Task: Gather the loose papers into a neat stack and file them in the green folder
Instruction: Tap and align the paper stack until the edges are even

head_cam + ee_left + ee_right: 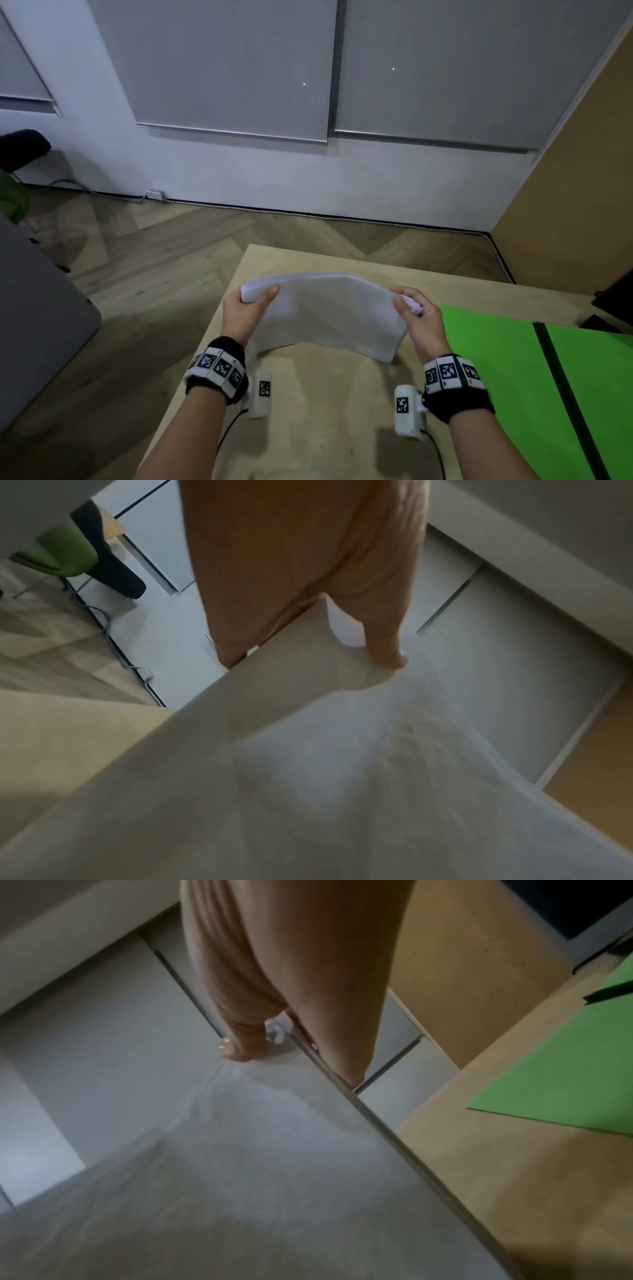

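With the left hand (247, 308) and right hand (418, 317) each pinching one end of the bowed white paper stack (325, 313) above the light wooden tabletop (329, 418), squaring appears underway; next, carry it right to the open green folder (507, 370).

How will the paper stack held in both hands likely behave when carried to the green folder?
Probably floppy: the paper stack arches between the left hand and right hand. Likely light, since pinches hold it. Sheets may slide apart; edges look uneven.
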`<state>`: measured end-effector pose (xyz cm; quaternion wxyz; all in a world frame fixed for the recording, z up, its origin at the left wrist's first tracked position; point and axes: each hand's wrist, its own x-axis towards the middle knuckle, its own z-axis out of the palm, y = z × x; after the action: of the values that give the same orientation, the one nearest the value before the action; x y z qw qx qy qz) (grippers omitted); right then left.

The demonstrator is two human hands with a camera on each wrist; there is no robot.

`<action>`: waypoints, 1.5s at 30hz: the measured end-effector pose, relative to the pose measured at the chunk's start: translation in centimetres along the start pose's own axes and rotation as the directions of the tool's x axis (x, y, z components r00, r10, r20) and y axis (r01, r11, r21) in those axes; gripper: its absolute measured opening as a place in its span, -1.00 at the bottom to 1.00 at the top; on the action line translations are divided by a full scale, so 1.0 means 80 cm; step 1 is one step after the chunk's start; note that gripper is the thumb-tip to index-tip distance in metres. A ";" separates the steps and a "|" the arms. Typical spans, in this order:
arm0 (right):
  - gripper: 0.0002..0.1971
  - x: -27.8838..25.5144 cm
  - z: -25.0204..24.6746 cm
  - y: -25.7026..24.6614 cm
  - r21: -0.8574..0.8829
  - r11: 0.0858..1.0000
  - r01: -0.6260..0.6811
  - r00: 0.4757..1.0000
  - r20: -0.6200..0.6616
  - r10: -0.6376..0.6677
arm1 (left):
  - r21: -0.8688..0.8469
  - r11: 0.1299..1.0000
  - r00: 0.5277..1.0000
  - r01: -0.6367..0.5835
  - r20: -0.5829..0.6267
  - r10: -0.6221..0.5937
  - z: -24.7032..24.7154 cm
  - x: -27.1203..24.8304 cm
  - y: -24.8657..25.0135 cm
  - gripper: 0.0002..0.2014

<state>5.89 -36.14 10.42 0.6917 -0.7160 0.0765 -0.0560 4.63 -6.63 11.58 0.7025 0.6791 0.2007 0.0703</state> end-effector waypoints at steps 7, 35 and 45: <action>-0.90 0.017 0.006 0.003 -0.025 1.000 0.009 0.982 -0.190 -0.013 | -0.141 0.990 0.984 0.013 -0.171 -0.037 0.017 0.000 0.000 -0.69; -0.80 0.010 0.004 0.037 -0.127 0.992 0.007 0.995 -0.099 -0.019 | -0.055 0.998 0.997 -0.009 0.071 0.013 0.004 0.029 -0.019 -0.67; -0.76 0.003 0.002 0.010 0.006 0.998 0.058 0.997 -0.044 -0.058 | -0.095 0.994 0.991 -0.055 0.115 0.066 -0.012 0.027 -0.029 -0.79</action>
<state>6.10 -36.07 9.61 0.6905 -0.7140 0.0707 -0.0922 5.87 -5.10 8.92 0.7411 0.6550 0.1346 0.0606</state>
